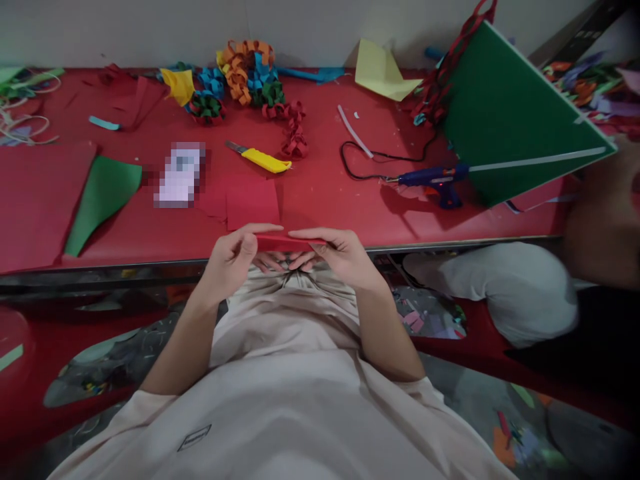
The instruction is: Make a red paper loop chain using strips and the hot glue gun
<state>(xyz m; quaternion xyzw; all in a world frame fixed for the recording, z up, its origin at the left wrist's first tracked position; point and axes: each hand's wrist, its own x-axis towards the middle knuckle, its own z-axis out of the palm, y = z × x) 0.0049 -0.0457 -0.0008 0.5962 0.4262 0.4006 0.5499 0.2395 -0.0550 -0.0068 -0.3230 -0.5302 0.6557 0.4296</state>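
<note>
The head camera looks forward and steeply down over the wearer's shirt to the red table (pixel 315 193).

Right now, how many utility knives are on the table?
1: the yellow-handled utility knife, beyond the red paper square and left of the hot glue gun. Others could be hidden behind the green board.

No text, number or brand can be read. The boxed print (pixel 195 438) on the person's pale T-shirt (pixel 310 407) is too small to make out, and the phone (pixel 181 175) between the table's (pixel 320 193) front and back edges is pixelated.
</note>
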